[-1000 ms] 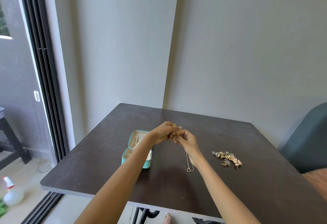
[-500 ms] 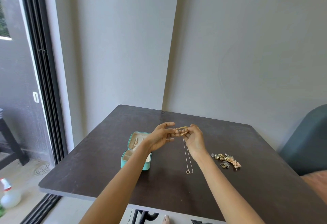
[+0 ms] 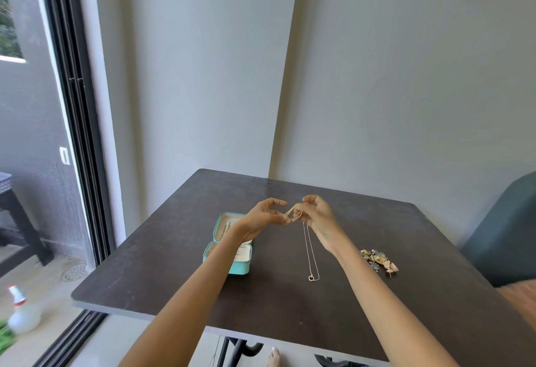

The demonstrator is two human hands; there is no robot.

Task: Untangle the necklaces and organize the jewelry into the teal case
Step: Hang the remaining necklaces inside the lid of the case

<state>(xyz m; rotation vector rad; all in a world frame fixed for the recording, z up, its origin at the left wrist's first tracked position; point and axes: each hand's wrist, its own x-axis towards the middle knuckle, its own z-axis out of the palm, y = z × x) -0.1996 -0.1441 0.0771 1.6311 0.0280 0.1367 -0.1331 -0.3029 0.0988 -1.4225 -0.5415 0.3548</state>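
Above the dark table (image 3: 319,308), my left hand (image 3: 262,215) and my right hand (image 3: 319,217) pinch a thick gold chain (image 3: 293,210) stretched between them. A thin silver necklace (image 3: 309,250) hangs from the same bunch under my right hand, and its small ring pendant (image 3: 311,278) hangs close to the tabletop. The teal case (image 3: 232,253) lies open to the left, partly hidden by my left forearm, with cream lining and a few pieces in its lid half. A small heap of earrings and flower-shaped jewelry (image 3: 378,260) lies on the table to the right.
The table stands in a wall corner. A dark green chair (image 3: 504,233) is at the right edge. A sliding door frame (image 3: 78,134) runs along the left, and a white spray bottle (image 3: 21,310) stands on the floor beyond it.
My hands have moved apart, drawing the gold chain out between them. The thin necklace has been lifted, so it hangs longer below my right hand.
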